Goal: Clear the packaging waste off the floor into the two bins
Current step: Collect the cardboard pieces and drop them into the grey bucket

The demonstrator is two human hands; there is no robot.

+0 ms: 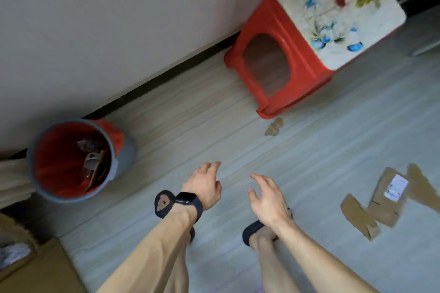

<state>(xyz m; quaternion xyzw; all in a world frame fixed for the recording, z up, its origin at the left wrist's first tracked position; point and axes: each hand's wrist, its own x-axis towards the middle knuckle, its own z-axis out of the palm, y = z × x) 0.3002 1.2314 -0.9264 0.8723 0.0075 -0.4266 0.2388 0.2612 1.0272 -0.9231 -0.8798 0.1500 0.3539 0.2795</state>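
Observation:
A grey bin with a red liner stands by the wall at the left, with cardboard scraps and other waste inside. Torn brown cardboard pieces lie on the floor at the right, one bearing a white label. A small cardboard scrap lies beside the red stool's foot. My left hand, with a dark watch on the wrist, hangs empty over the floor, fingers relaxed. My right hand is beside it, also empty, fingers loosely spread. Both are well apart from the scraps.
A red plastic stool with a flowered cushion stands against the wall at the upper right. A brown cardboard box sits at the lower left corner. My feet in dark slippers are below my hands on the pale wood floor.

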